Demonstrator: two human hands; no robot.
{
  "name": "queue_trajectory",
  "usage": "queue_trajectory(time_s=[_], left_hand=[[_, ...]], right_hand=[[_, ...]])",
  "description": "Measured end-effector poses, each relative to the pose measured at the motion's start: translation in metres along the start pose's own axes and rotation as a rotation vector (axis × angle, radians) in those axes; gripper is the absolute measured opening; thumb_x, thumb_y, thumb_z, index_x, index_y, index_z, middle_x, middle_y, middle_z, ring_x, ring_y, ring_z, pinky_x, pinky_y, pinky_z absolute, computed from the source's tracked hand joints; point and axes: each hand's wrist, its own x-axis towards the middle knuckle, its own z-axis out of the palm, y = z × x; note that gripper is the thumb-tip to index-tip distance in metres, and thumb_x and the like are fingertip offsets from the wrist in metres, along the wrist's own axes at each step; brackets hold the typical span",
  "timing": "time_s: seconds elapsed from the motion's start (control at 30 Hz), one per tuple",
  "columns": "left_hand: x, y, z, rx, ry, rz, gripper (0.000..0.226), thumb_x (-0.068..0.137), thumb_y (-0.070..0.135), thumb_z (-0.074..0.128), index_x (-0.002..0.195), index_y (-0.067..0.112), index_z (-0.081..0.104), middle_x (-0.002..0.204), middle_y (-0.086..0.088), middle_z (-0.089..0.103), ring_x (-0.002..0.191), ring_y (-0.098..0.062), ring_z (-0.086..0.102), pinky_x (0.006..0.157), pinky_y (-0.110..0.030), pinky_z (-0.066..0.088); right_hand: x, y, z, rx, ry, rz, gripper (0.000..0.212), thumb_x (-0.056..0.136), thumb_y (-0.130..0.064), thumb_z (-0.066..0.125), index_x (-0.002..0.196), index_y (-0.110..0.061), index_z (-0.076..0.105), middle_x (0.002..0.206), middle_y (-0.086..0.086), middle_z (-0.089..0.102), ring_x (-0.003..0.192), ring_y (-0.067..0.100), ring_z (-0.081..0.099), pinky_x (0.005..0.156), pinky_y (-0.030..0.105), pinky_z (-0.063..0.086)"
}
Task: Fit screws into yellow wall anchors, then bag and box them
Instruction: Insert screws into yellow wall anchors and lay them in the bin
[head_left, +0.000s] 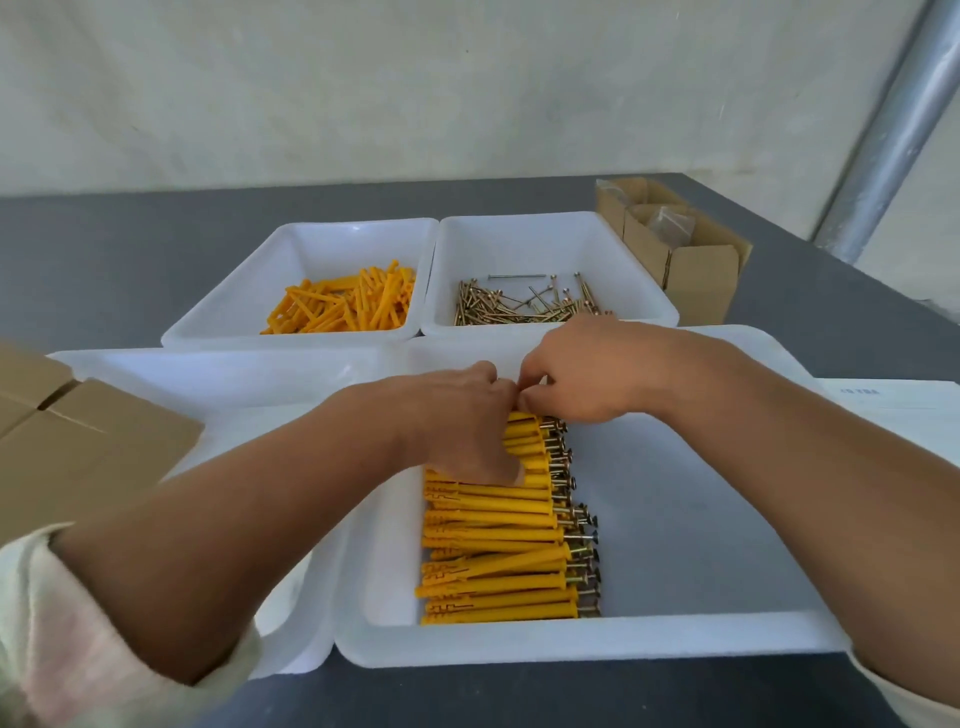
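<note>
A row of yellow anchors with screws fitted (498, 540) lies in the near white tray (571, 649). My left hand (457, 421) rests on the far end of that row, fingers curled over the anchors. My right hand (587, 369) meets it fingertip to fingertip at the row's far end, fingers curled; what it pinches is hidden. Loose yellow anchors (348, 304) fill the far left tray (228, 322). Loose brass screws (524, 304) lie in the far right tray (644, 291).
A brown cardboard box (83, 447) sits at the left over another white tray (218, 374). Open cardboard boxes (680, 249) holding bags stand at the back right. A white sheet (904, 400) lies at the right. A metal pole (893, 124) rises at the far right.
</note>
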Motion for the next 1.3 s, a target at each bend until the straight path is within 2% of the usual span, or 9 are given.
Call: queue_trajectory(time_s=[0.13, 0.27, 0.4, 0.57, 0.73, 0.97, 1.13, 1.2, 1.3], left_hand=[[0.002, 0.0, 0.004, 0.02, -0.023, -0.007, 0.076, 0.081, 0.066, 0.058, 0.139, 0.022, 0.037, 0.106, 0.003, 0.034, 0.099, -0.018, 0.042, 0.083, -0.034, 0.042], [0.003, 0.003, 0.004, 0.027, -0.069, -0.035, 0.08, 0.078, 0.07, 0.059, 0.141, 0.025, 0.036, 0.114, 0.002, 0.033, 0.103, -0.018, 0.036, 0.083, -0.035, 0.041], [0.002, 0.005, 0.002, 0.037, -0.108, -0.038, 0.08, 0.08, 0.069, 0.057, 0.144, 0.027, 0.034, 0.126, -0.001, 0.035, 0.107, -0.017, 0.034, 0.086, -0.036, 0.041], [0.001, 0.01, 0.003, 0.065, -0.147, -0.053, 0.084, 0.083, 0.068, 0.055, 0.149, 0.026, 0.026, 0.135, -0.003, 0.036, 0.125, -0.023, 0.034, 0.098, -0.04, 0.041], [-0.004, 0.012, 0.004, 0.072, -0.198, -0.011, 0.086, 0.083, 0.072, 0.052, 0.15, 0.025, 0.024, 0.133, -0.001, 0.039, 0.121, -0.021, 0.036, 0.099, -0.04, 0.039], [-0.007, 0.015, 0.003, 0.065, -0.229, -0.003, 0.087, 0.083, 0.071, 0.052, 0.15, 0.023, 0.023, 0.137, -0.001, 0.038, 0.124, -0.023, 0.037, 0.099, -0.039, 0.038], [-0.009, 0.014, 0.0, 0.027, -0.252, 0.002, 0.087, 0.083, 0.069, 0.056, 0.15, 0.025, 0.023, 0.129, -0.001, 0.039, 0.124, -0.022, 0.038, 0.1, -0.039, 0.038], [-0.009, 0.013, -0.002, 0.0, -0.271, -0.002, 0.089, 0.082, 0.068, 0.058, 0.151, 0.025, 0.021, 0.131, -0.001, 0.039, 0.125, -0.023, 0.041, 0.1, -0.039, 0.04], [-0.008, 0.011, -0.004, -0.057, -0.298, -0.01, 0.089, 0.081, 0.066, 0.061, 0.15, 0.025, 0.023, 0.138, 0.0, 0.039, 0.123, -0.022, 0.046, 0.098, -0.037, 0.044]], right_hand=[[0.004, 0.001, 0.003, 0.034, -0.066, 0.012, 0.04, 0.101, -0.038, 0.037, 0.092, -0.015, 0.069, 0.084, 0.008, 0.07, 0.078, 0.023, 0.067, 0.065, 0.03, 0.048], [0.004, -0.003, 0.003, 0.021, -0.131, 0.017, 0.042, 0.103, -0.033, 0.034, 0.091, -0.01, 0.067, 0.085, 0.01, 0.07, 0.081, 0.024, 0.066, 0.068, 0.032, 0.046], [0.003, -0.002, 0.003, 0.028, -0.174, 0.001, 0.038, 0.104, -0.028, 0.035, 0.094, -0.007, 0.065, 0.081, 0.008, 0.067, 0.075, 0.021, 0.06, 0.071, 0.033, 0.048], [0.003, 0.0, 0.002, 0.033, -0.226, -0.007, 0.037, 0.105, -0.029, 0.035, 0.105, -0.008, 0.065, 0.089, 0.007, 0.071, 0.084, 0.02, 0.067, 0.067, 0.027, 0.044], [0.002, 0.0, 0.0, 0.148, -0.307, -0.004, 0.041, 0.104, -0.039, 0.035, 0.121, -0.015, 0.063, 0.103, 0.002, 0.072, 0.084, 0.011, 0.071, 0.072, 0.022, 0.048], [0.002, 0.0, 0.002, 0.246, -0.305, 0.012, 0.037, 0.102, -0.043, 0.04, 0.127, -0.023, 0.058, 0.1, 0.0, 0.069, 0.077, 0.008, 0.071, 0.067, 0.02, 0.047], [0.001, 0.001, 0.0, 0.284, -0.289, 0.037, 0.038, 0.101, -0.045, 0.041, 0.127, -0.023, 0.058, 0.105, 0.001, 0.068, 0.08, 0.01, 0.071, 0.069, 0.02, 0.052], [-0.001, 0.003, -0.001, 0.334, -0.276, 0.064, 0.037, 0.103, -0.041, 0.039, 0.126, -0.02, 0.058, 0.109, 0.003, 0.067, 0.082, 0.012, 0.072, 0.076, 0.023, 0.056], [-0.001, 0.006, 0.002, 0.32, -0.161, 0.125, 0.031, 0.102, -0.029, 0.044, 0.118, -0.013, 0.065, 0.094, 0.003, 0.07, 0.084, 0.02, 0.073, 0.076, 0.03, 0.058]])
